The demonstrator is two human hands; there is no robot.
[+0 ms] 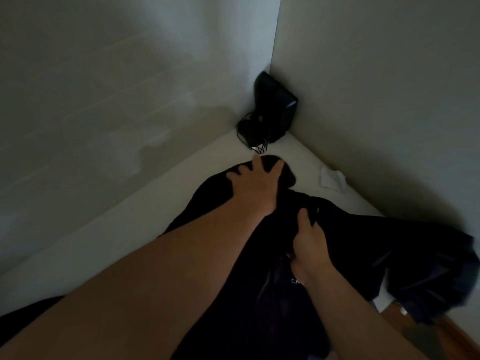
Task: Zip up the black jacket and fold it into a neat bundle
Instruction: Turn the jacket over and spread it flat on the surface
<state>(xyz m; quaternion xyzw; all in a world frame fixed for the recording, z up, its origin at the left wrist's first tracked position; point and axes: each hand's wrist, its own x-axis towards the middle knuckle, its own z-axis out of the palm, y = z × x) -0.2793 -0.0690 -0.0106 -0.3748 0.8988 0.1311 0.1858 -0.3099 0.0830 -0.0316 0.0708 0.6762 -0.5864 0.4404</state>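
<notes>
The black jacket [363, 245] lies spread on a white table [130, 229] in a dim corner, one part drooping over the right edge. My left hand [255, 181] rests flat on the jacket's far end, fingers spread and curled over the fabric. My right hand [307, 242] pinches the cloth near the jacket's middle, thumb pointing up beside a small pale zip pull or snap [317, 210]. White lettering [296, 281] shows on the fabric beside my right wrist. The zip line itself is too dark to make out.
A black device with cables [270, 113] stands in the corner where two grey walls meet. A crumpled white paper [332, 178] lies by the right wall. Wooden floor [457, 341] shows at the lower right beyond the table's edge.
</notes>
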